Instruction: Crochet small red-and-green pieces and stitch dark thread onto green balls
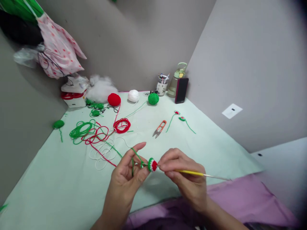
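My left hand (129,174) pinches a small round crochet piece (152,164) in red, white and green, with green yarn (134,156) looped over its raised forefinger. My right hand (184,174) grips a yellow-handled crochet hook (192,172) whose tip sits in the piece. Both hands hover above the pale green table (59,179) near its front edge.
Loose red, green and white yarn (100,137) lies tangled left of centre. Orange thread snips (159,129) and two small finished pieces (179,115) lie mid-table. Red (114,99), white (133,95) and green (153,98) yarn balls, a cup, a bottle and a phone (181,90) stand at the back. Purple cloth (235,198) covers my lap.
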Tool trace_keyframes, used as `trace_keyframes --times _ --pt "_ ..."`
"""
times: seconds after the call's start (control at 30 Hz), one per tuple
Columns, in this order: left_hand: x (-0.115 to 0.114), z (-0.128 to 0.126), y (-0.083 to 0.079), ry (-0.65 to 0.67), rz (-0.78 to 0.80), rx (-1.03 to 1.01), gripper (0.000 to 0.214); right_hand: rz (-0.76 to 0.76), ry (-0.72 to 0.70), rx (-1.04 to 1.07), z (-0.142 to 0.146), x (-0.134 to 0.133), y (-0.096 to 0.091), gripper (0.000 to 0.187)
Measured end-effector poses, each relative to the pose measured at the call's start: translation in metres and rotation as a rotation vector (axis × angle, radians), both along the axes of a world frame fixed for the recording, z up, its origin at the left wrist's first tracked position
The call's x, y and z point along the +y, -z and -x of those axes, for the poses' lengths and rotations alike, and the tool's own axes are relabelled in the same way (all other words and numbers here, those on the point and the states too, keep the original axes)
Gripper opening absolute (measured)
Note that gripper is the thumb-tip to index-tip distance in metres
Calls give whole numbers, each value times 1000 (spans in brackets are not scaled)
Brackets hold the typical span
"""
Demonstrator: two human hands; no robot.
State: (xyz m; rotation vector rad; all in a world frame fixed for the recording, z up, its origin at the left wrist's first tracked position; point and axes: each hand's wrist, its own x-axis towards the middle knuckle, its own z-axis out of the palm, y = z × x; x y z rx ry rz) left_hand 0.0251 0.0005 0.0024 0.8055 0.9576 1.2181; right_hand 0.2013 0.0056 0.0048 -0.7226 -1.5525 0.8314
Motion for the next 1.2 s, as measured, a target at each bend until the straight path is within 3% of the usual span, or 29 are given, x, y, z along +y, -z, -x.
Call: trace_keyframes --times 0.6,0.83,0.9,1.2 --pt "-2 0 7 -6 -29 42 49 78 -45 23 1 0 3 19" --pt "0 -1 -5 117 124 -126 94 274 -157 244 9 7 12 10" --pt "3 -1 -4 146 147 -159 98 326 -164 279 13 7 15 10" --pt "12 4 2 223 130 -96 57 713 -289 634 27 11 16 20"
